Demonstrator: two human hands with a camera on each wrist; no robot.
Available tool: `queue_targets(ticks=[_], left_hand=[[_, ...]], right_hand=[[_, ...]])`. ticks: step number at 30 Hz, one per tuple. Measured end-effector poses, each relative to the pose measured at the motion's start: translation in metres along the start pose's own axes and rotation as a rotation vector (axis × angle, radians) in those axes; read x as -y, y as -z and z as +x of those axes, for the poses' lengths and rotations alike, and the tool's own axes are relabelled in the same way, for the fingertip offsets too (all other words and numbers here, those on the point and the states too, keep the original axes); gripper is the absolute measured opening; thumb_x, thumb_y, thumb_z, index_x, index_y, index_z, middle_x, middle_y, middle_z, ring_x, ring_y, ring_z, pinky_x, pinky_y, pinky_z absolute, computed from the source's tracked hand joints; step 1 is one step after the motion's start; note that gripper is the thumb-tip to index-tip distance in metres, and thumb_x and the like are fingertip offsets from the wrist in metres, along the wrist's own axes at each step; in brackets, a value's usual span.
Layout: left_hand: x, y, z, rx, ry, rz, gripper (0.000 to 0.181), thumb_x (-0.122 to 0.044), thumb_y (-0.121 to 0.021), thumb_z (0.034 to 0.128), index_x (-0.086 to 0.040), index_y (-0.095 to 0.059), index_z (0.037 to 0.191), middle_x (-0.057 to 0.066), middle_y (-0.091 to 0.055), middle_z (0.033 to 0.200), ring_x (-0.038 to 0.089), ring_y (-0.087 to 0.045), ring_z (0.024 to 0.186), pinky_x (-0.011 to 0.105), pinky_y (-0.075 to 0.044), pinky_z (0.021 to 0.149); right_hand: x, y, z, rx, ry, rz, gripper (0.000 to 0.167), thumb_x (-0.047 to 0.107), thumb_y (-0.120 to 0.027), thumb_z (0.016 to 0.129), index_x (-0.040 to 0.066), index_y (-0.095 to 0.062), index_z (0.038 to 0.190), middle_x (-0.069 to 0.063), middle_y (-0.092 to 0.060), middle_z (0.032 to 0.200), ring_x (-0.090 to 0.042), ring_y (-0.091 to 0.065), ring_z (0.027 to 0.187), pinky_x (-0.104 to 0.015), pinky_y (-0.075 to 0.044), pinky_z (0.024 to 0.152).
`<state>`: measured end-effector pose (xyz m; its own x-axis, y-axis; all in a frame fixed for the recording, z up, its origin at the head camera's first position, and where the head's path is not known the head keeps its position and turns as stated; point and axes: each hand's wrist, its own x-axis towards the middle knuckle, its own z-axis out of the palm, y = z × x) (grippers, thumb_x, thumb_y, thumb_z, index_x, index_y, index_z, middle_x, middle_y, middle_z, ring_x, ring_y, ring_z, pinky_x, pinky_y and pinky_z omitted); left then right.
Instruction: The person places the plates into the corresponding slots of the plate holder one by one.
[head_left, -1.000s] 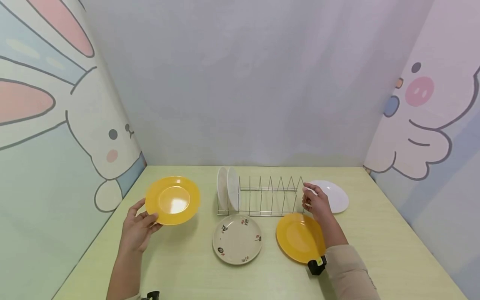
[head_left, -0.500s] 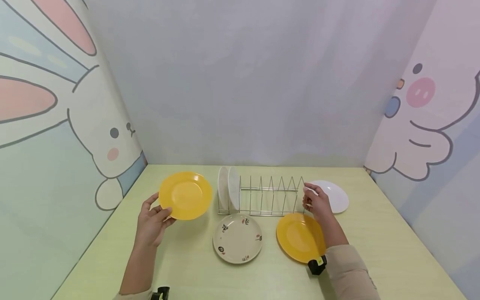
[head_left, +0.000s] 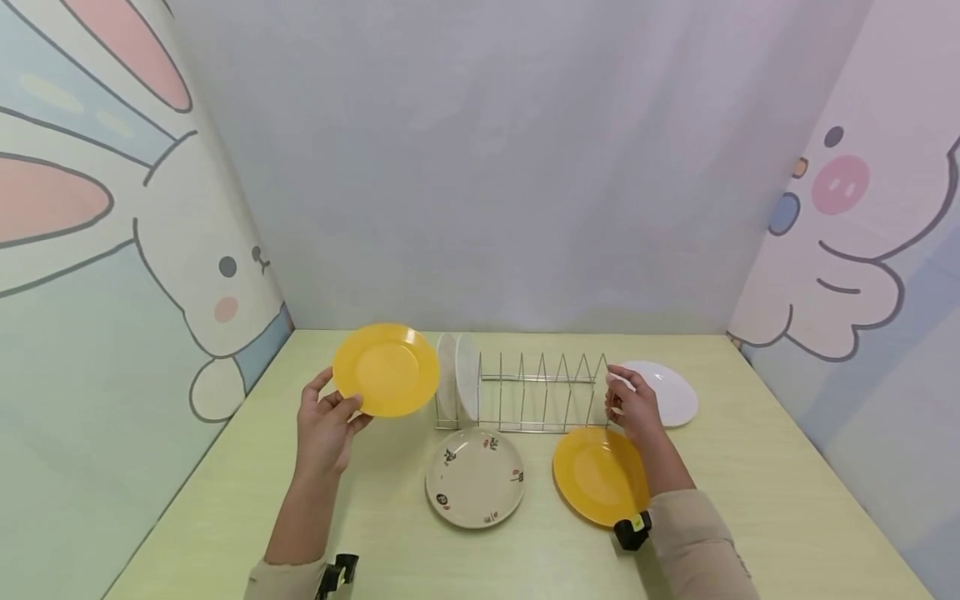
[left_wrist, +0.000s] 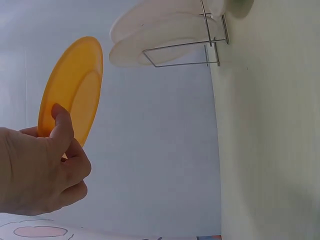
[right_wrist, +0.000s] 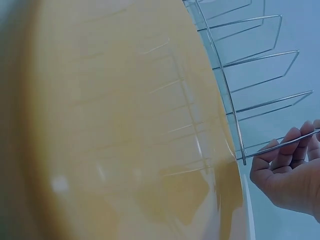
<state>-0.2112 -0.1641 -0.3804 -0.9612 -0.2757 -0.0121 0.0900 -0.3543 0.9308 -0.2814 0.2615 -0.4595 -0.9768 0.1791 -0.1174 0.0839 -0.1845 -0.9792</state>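
Note:
My left hand (head_left: 326, 429) pinches a yellow plate (head_left: 386, 369) by its lower left rim, thumb on the upper face. The plate is held in the air, just left of a wire dish rack (head_left: 536, 431). In the left wrist view the plate (left_wrist: 75, 85) is apart from the rack's end. Two pale plates (head_left: 467, 379) stand upright in the rack's left slots. At the rack's right end, my right hand (head_left: 632, 406) grips the end wire, fingers curled round it, as the right wrist view shows (right_wrist: 295, 170).
A cream plate with small printed figures (head_left: 475, 479) lies in front of the rack. To its right lies another yellow plate (head_left: 598, 477), partly under the right forearm. A white plate (head_left: 667, 393) lies right of the rack. Printed walls enclose the table (head_left: 757, 475).
My left hand has carried the yellow plate to the right and slightly up, closer to the rack. The right hand stays at the rack's end, and the other plates have not moved.

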Motion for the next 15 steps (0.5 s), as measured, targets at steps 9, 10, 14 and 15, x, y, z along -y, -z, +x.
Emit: queue_targets(ticks=[9,10,14,15], left_hand=[[-0.004,-0.018,0.004,0.029,-0.017,-0.020,0.061,0.009,-0.054,0.0876,-0.015,-0.027,0.136,0.010,-0.039,0.099,0.017,-0.055,0.081,0.033,-0.052,0.073],[-0.004,-0.020,0.004,0.032,-0.019,-0.023,0.061,0.009,-0.054,0.0875,-0.015,-0.027,0.136,0.010,-0.039,0.099,0.017,-0.055,0.080,0.033,-0.052,0.073],[-0.003,-0.028,0.004,0.035,-0.016,-0.024,0.060,0.009,-0.055,0.0869,-0.015,-0.029,0.135,0.009,-0.040,0.098,0.017,-0.055,0.079,0.032,-0.052,0.071],[-0.002,-0.031,0.004,0.039,-0.015,-0.023,0.060,0.009,-0.055,0.0867,-0.015,-0.029,0.135,0.009,-0.040,0.098,0.017,-0.055,0.078,0.032,-0.052,0.071]], right_hand=[[0.000,-0.004,-0.003,-0.019,0.000,0.018,0.028,0.025,-0.054,0.095,0.016,-0.050,0.121,-0.003,-0.047,0.071,-0.017,-0.046,0.059,-0.029,-0.043,0.055],[0.000,-0.005,-0.003,-0.023,0.001,0.017,0.028,0.025,-0.054,0.095,0.016,-0.050,0.121,-0.003,-0.047,0.071,-0.017,-0.046,0.059,-0.029,-0.043,0.055],[0.000,-0.006,-0.003,-0.031,0.000,0.014,0.034,0.025,-0.054,0.095,0.012,-0.047,0.126,-0.003,-0.047,0.071,-0.017,-0.046,0.060,-0.029,-0.042,0.055],[-0.001,-0.006,-0.003,-0.035,-0.004,0.013,0.032,0.025,-0.054,0.095,0.013,-0.048,0.125,-0.003,-0.047,0.071,-0.017,-0.046,0.060,-0.029,-0.042,0.055]])
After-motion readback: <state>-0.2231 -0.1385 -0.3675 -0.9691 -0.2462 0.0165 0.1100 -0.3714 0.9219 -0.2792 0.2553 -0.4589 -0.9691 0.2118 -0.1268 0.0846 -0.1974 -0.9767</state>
